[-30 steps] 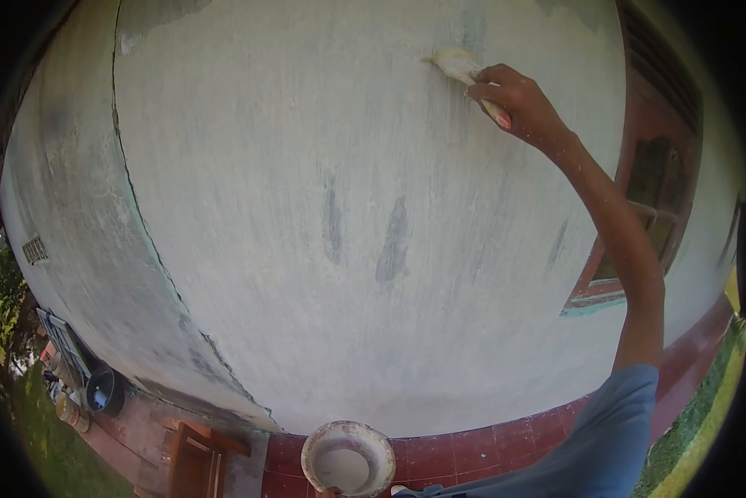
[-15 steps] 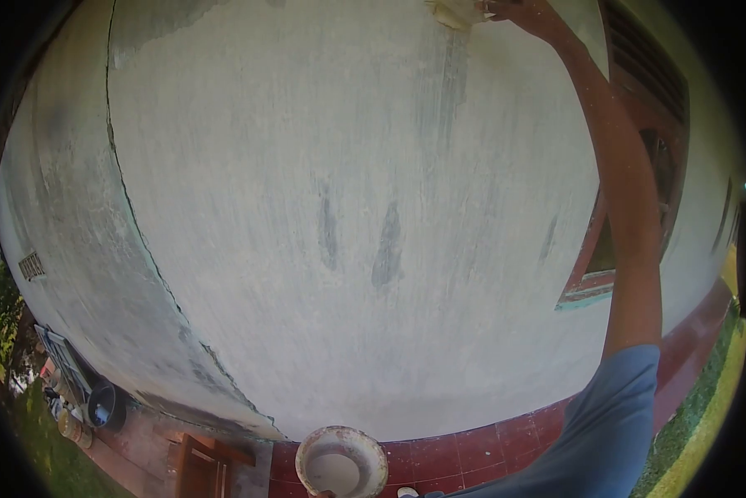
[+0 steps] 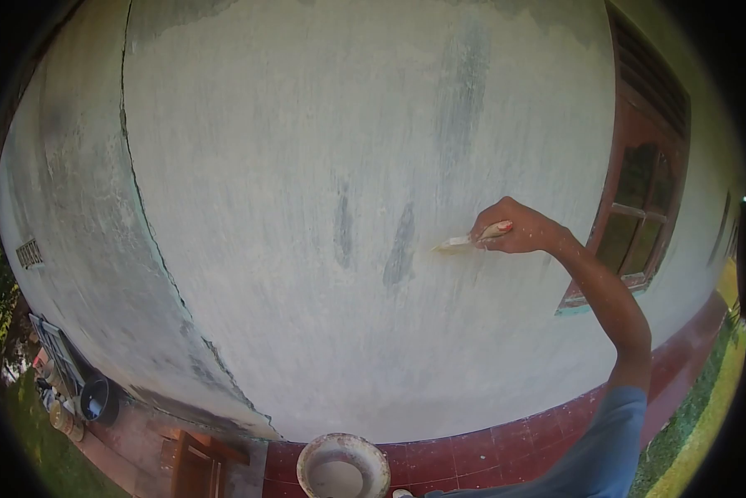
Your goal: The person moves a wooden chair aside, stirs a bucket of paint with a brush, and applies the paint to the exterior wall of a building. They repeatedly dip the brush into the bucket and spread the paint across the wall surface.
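My right hand (image 3: pixel 514 226) is wrapped round the handle of a paintbrush (image 3: pixel 454 244), its pale bristles pointing left against the wall. The wall (image 3: pixel 290 332) is whitish and streaky, with darker grey patches left of the brush and above it. Low in the view is a round basin (image 3: pixel 310 452), stained on its rim, with pale whitish liquid (image 3: pixel 340 479) inside. My left hand does not show.
A wooden-framed window (image 3: pixel 638 212) is set in the wall to the right. A long crack (image 3: pixel 153 241) runs down the left side. Below are red floor tiles (image 3: pixel 464 465), a brown wooden piece of furniture (image 3: pixel 197 469) and a dark bucket (image 3: pixel 99 402).
My right hand has come down from the top of the wall to mid-height with the paintbrush, and my elbow is now bent. A fingertip at the basin's lower edge no longer shows.
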Demonstrator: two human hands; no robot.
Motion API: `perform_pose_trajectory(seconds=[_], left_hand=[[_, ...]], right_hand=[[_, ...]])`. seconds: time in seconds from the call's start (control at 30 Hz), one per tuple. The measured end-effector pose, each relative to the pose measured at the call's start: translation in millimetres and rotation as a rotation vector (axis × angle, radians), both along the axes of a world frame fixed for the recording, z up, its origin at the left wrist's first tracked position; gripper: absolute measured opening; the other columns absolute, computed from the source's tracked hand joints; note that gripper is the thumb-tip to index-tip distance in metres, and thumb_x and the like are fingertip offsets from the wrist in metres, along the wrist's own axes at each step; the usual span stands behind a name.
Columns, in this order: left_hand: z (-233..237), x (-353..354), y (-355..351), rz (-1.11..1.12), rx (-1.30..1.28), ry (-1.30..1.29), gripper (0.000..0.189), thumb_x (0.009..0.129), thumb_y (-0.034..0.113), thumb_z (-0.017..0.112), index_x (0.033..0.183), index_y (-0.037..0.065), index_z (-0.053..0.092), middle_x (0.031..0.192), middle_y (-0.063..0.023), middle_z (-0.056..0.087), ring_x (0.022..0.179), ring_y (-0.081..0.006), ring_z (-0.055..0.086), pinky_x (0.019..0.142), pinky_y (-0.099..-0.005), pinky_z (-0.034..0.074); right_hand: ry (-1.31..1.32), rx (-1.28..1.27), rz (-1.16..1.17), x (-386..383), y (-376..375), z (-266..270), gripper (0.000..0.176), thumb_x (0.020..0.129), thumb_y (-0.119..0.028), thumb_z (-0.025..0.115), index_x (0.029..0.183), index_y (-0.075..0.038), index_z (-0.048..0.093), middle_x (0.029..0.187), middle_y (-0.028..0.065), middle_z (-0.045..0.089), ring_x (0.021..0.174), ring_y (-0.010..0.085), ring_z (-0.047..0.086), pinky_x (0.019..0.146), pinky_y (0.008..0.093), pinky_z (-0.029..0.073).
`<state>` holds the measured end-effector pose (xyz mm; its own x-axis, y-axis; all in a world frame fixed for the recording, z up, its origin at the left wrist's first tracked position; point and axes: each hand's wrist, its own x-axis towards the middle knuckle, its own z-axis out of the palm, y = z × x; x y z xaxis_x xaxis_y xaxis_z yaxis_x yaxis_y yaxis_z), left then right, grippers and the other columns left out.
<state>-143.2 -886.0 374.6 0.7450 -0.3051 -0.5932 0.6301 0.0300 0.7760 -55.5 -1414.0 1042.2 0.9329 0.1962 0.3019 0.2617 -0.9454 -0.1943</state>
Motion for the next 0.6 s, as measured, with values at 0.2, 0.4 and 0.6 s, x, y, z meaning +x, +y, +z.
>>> perform_pose_trajectory(seconds=[0.2, 0.4, 0.6], left_hand=[[6, 7, 10, 0.085, -0.040, -0.003, 0.035, 0.091, 0.016, 0.055, 0.122, 0.001, 0.053, 0.107, -0.0111, 0.060, 0.089, -0.0245, 0.061, 0.069, -0.0417, 0.053], [21, 27, 17, 0.170, -0.085, -0.012, 0.043, 0.086, 0.009, 0.055, 0.127, 0.000, 0.048, 0.110, -0.0150, 0.058, 0.092, -0.0301, 0.062, 0.072, -0.0463, 0.056], [33, 17, 23, 0.223, -0.156, 0.039, 0.052, 0.081, 0.003, 0.054, 0.131, -0.001, 0.043, 0.112, -0.0190, 0.057, 0.095, -0.0357, 0.064, 0.075, -0.0509, 0.059]], right_hand=[[-0.643, 0.057, -0.054, 26, -52, 220, 0.020, 0.084, -0.008, 0.074, 0.103, -0.003, 0.073, 0.104, 0.0082, 0.072, 0.092, 0.0197, 0.069, 0.078, 0.0326, 0.060], [-1.333, -0.409, 0.159, 24, -41, 277, 0.008, 0.090, -0.003, 0.066, 0.095, -0.002, 0.072, 0.089, 0.0066, 0.069, 0.082, 0.0145, 0.066, 0.072, 0.0304, 0.054], [-0.676, -0.510, 0.077, 32, -24, -57, 0.029, 0.074, -0.001, 0.075, 0.102, -0.010, 0.074, 0.117, 0.0125, 0.068, 0.108, 0.0280, 0.066, 0.088, 0.0357, 0.057]])
